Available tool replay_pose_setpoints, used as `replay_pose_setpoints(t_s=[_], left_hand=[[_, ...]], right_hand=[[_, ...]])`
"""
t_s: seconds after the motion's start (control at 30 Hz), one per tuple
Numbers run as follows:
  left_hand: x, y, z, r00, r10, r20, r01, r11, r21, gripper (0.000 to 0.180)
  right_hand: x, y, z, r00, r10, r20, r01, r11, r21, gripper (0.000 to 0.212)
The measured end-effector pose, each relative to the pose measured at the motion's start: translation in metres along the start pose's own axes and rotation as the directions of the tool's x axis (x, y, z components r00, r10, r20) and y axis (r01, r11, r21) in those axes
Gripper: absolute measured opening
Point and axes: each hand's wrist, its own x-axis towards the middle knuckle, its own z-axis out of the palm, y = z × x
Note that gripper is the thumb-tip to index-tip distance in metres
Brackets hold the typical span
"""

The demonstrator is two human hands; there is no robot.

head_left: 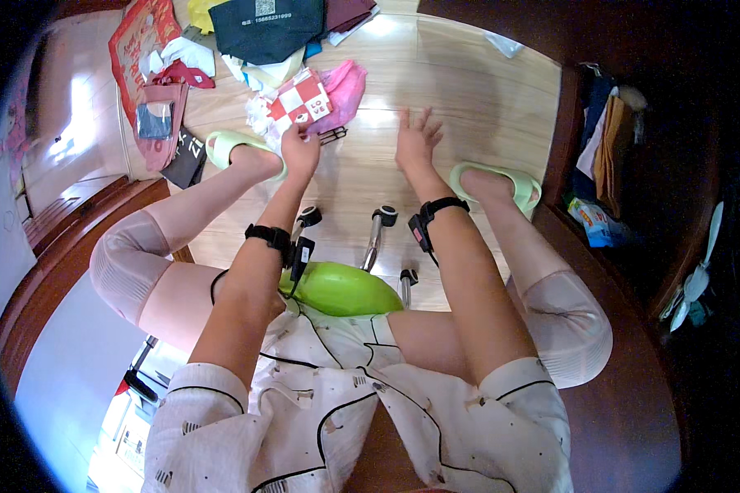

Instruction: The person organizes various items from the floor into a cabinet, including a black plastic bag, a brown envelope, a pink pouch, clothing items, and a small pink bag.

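My left hand (302, 154) is closed, its fingertips pinched at the lower edge of a red-and-white checked bag (302, 100). That bag lies at a tilt over crumpled pink plastic (347, 89) and white plastic (261, 115). A small dark latticed item (334, 135) sits just right of my left fingers; its kind is unclear. My right hand (420, 141) hovers over the wooden floor with its fingers spread, holding nothing, apart from the bag. Black straps with small devices are on both my wrists.
A black bag (267, 29) and other folded bags lie at the far side. Red and pink bags (158, 123) are at the left. Chair legs with casters (378, 234) and a green seat (341, 289) stand between my legs. Hanging cloths (604, 148) are at the right.
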Motion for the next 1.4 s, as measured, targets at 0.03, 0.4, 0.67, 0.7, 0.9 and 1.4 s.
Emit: replay_pose_setpoints(t_s=[0.03, 0.4, 0.67, 0.7, 0.9, 1.4], left_hand=[[0.009, -0.003, -0.007, 1.000, -0.009, -0.006, 0.009, 1.000, 0.006, 0.029], [0.081, -0.009, -0.022, 0.878, 0.444, 0.180, -0.476, 0.765, 0.433, 0.070], [0.114, 0.001, -0.067, 0.969, 0.242, 0.041, -0.245, 0.965, 0.093, 0.034], [0.112, 0.000, -0.081, 0.980, 0.197, 0.006, -0.197, 0.978, 0.064, 0.034], [0.108, 0.028, -0.135, 0.978, 0.156, 0.140, -0.107, 0.945, -0.311, 0.028], [-0.049, 0.037, -0.287, 0.948, 0.044, 0.314, 0.286, 0.312, -0.906, 0.035]], right_hand=[[0.001, -0.003, 0.002, 0.999, -0.031, 0.005, 0.032, 0.998, -0.055, 0.077], [0.018, -0.016, 0.022, 0.993, -0.034, -0.111, 0.011, 0.980, -0.197, 0.062], [0.020, -0.003, 0.008, 0.995, -0.095, -0.024, 0.081, 0.937, -0.339, 0.127], [0.017, -0.009, 0.000, 0.995, -0.102, -0.022, 0.088, 0.939, -0.332, 0.127], [0.022, 0.010, -0.010, 0.997, -0.041, -0.065, 0.017, 0.943, -0.333, 0.129], [-0.083, -0.088, -0.054, 0.687, -0.717, 0.119, -0.283, -0.112, 0.953, 0.057]])
